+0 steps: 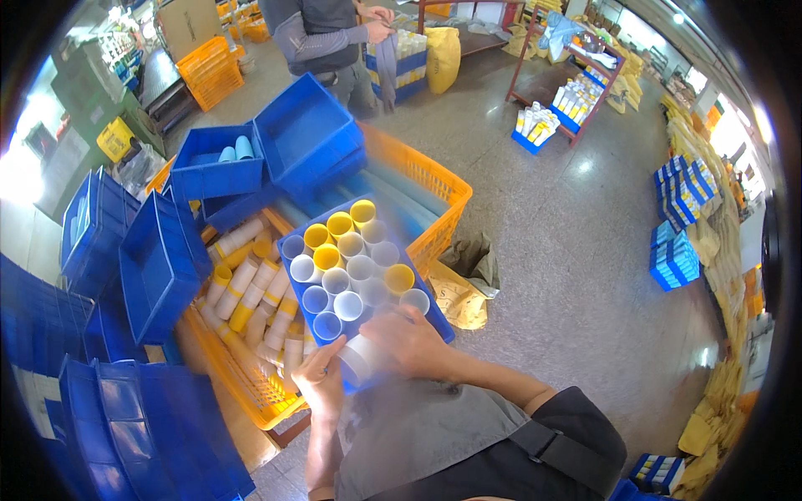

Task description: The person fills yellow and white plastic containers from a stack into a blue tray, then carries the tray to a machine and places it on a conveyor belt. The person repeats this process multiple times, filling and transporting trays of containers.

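In front of me a blue bin [443, 324] stands tilted on the orange crates, packed with upright hollow tubes, mostly white with several yellow ones, open ends up. A white tube [357, 357] lies slanted at the bin's near end, between my hands. My right hand [405, 341], slightly blurred, is closed round it from the right. At the bin's near left edge, my left hand [322, 377] has its fingertips against the tube's left side; its lower fingers are partly hidden. Left of the bin, an orange crate [242, 380] holds a loose heap of white and yellow tubes.
Empty blue bins [309, 134] are stacked beyond and along the left, one holding light-blue tubes [243, 148]. Another orange crate [447, 188] lies behind the packed bin. A person [326, 42] stands at the far side. A rack [576, 88] and filled bins [687, 192] are at right.
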The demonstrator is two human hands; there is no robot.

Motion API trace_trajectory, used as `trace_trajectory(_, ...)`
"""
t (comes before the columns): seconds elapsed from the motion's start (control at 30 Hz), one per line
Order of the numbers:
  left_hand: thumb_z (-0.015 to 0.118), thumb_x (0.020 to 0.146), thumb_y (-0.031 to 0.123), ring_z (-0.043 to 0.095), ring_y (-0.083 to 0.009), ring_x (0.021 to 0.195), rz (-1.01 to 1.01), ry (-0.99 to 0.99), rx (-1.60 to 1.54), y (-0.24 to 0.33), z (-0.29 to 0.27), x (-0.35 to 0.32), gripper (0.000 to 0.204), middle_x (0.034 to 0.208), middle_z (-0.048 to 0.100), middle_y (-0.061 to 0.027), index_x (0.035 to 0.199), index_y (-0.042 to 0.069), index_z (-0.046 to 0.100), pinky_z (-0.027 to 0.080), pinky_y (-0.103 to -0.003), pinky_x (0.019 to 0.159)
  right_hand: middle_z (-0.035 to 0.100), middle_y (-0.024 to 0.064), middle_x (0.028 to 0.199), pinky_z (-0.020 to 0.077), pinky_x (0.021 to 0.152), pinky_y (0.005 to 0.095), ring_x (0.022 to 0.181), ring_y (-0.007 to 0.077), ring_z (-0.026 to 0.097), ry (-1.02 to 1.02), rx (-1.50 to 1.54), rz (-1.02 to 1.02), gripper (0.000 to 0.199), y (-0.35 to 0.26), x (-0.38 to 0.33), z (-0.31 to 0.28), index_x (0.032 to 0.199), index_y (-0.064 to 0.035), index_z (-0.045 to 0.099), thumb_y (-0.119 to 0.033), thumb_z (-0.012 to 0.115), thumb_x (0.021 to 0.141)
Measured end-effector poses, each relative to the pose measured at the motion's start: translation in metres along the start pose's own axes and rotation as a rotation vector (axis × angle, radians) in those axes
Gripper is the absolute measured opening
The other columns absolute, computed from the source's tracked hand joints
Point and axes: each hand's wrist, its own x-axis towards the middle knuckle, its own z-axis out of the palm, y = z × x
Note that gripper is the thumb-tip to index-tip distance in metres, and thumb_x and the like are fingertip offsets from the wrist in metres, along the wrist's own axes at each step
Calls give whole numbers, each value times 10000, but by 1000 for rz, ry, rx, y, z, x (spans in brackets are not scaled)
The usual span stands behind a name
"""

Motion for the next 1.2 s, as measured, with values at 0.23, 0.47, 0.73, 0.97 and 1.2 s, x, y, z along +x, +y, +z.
trace_trajectory(0.23, 584, 791, -118, 688, -175, 703, -109, 66, -30, -65, -27, 2, 303, 809, 736, -131, 991, 12, 771, 534, -279, 671, 547, 188, 1334, 381, 1098, 438, 1307, 330, 502, 81, 325, 616, 790, 18, -14, -13, 1418, -3, 439, -254, 823, 774)
trace_trajectory(0.47, 785, 729, 55, 674, -325, 780, 148, -224, 413, -143, 35, -2, 128, 831, 665, -100, 837, 74, 718, 552, -418, 672, 477, 155, 1451, 317, 1170, 476, 1400, 320, 423, -276, 482, 402, 832, 26, -25, 60, 1449, -42, 425, -190, 854, 752)
trace_trajectory(0.73, 764, 742, 49, 637, -329, 896, 106, -214, 376, -141, 43, 13, 361, 996, 609, -110, 1046, 65, 571, 547, -430, 702, 490, 130, 1444, 273, 1184, 543, 1424, 338, 381, -160, -91, 103, 792, 40, -27, 110, 1416, -72, 472, -128, 819, 706)
trace_trajectory(0.97, 772, 795, 97, 631, -341, 1021, -227, 34, 77, -235, 1, 38, 407, 1083, 655, -170, 1163, 10, 624, 516, -432, 843, 506, 151, 1423, 286, 1178, 541, 1387, 354, 414, -238, -58, 274, 682, 14, -10, 79, 1376, -56, 511, -144, 771, 752)
trace_trajectory(1.2, 760, 834, 324, 428, -435, 1345, -429, -210, 709, -411, 35, 70, 804, 1484, 421, -246, 1457, -14, 380, 425, -544, 1051, 522, 171, 1392, 325, 1161, 543, 1347, 365, 461, -74, -45, 356, 664, -15, 4, 58, 1362, -33, 531, -186, 784, 767)
